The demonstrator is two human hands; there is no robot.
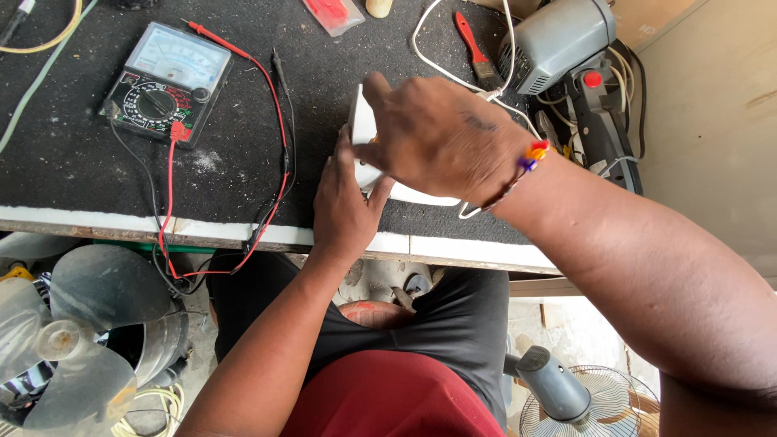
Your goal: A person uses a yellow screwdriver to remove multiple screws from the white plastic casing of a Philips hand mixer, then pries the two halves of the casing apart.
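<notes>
Grip of the right hand clamped over the top of a small white plastic appliance housing, fingers curled down its far side; grip of the left hand pressed against its near left edge, thumb and fingers closed on the casing. Housing resting near the front edge of the dark, rough-matted surface, mostly hidden under both hands. Likely light, rigid, smooth plastic, a bit slippery and prone to cracking at thin edges; best taken by the flat side walls, clear of the white cord trailing behind it. Just to the left, an analogue multimeter with a grey case and red and black test leads draped over the edge. Further back, a red-handled brush and a grey motor casing. Below the surface, metal fan blades at left and a grey standing fan at right.
</notes>
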